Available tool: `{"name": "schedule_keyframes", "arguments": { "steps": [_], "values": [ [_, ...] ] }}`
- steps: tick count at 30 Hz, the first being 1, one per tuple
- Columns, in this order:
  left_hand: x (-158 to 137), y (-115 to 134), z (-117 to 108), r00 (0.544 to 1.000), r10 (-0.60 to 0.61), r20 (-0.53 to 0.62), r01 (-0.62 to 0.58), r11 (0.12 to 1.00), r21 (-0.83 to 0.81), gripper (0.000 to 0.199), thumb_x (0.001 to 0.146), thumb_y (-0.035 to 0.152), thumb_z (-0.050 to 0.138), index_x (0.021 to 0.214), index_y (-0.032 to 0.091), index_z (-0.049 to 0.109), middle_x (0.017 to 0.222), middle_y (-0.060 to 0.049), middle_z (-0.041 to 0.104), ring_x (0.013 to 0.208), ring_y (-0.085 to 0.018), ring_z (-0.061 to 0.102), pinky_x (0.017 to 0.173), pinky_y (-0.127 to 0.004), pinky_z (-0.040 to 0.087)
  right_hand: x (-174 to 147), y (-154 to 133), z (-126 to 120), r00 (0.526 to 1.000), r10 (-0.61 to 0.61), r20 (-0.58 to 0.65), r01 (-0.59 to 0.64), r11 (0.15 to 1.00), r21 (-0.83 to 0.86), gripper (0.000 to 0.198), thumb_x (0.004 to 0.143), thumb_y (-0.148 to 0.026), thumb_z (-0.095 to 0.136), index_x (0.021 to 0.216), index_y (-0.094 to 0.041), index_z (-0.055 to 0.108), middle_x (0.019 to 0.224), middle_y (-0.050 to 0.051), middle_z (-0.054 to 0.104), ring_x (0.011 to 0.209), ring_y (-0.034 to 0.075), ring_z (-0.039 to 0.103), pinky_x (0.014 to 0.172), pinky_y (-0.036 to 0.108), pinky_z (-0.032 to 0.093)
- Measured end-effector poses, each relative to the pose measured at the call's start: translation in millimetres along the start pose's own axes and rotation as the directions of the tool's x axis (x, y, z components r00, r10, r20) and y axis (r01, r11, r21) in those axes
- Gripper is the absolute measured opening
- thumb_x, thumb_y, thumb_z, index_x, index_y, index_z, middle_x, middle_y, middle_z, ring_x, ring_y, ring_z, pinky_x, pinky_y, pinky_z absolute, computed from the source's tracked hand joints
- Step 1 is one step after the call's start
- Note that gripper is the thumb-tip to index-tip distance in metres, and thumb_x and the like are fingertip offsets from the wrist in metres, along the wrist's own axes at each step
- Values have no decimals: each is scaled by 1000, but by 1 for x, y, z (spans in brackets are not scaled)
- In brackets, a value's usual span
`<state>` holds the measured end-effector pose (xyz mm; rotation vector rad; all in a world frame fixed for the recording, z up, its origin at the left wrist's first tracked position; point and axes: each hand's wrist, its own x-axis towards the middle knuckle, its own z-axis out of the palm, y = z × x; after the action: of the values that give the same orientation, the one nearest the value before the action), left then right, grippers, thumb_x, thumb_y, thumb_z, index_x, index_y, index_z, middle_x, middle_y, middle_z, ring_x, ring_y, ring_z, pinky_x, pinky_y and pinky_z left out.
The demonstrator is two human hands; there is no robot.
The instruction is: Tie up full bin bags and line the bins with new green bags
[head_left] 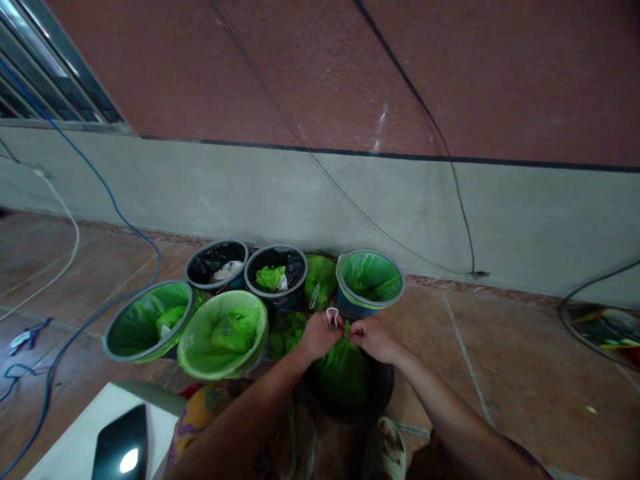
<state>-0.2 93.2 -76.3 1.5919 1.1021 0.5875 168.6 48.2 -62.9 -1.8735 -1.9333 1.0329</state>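
Right hand (pixel 374 335) pinched on green bag (pixel 344 373)

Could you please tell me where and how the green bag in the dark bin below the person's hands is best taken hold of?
Probably by its gathered top, coming from above, where the left hand and right hand already are. The green bag narrows upward to that top, within easy reach, while the dark bin surrounds its wider body, making a side grip awkward.
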Motion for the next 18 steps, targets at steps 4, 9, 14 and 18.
{"name": "schedule_keyframes", "arguments": {
  "steps": [4,9,14,18],
  "values": [
    [-1,-1,1,990,139,-34,-133,981,139,18,71,5,51,71,18,62,66,4,60,66,-11,56,68,-22,45,3,-3,2,995,25,-99,-30,998,-48,22,82,-18,53,85,-22,74,85,4,74,79,18,65,71,27,41],
    [-3,-8,9,957,263,-121,-247,960,134,30,70,-1,47,82,19,66,84,-1,69,83,-14,64,80,-26,50,8,-8,11,998,30,-60,-23,992,120,30,86,-13,42,95,-18,71,85,6,72,69,16,64,69,27,45],
    [-5,-13,16,958,239,-161,-222,968,117,26,76,3,50,90,19,66,88,-2,69,85,-14,64,80,-27,51,12,-4,19,999,51,6,-51,945,323,26,89,-20,41,89,-18,67,80,3,68,54,12,58,55,24,43],
    [-4,-14,17,974,143,-178,-129,988,85,20,78,6,53,89,18,65,86,-2,69,79,-14,65,74,-25,51,14,0,20,996,85,22,-87,937,339,21,88,-21,44,77,-18,62,67,-1,62,55,12,60,53,22,40]
  ]
}}
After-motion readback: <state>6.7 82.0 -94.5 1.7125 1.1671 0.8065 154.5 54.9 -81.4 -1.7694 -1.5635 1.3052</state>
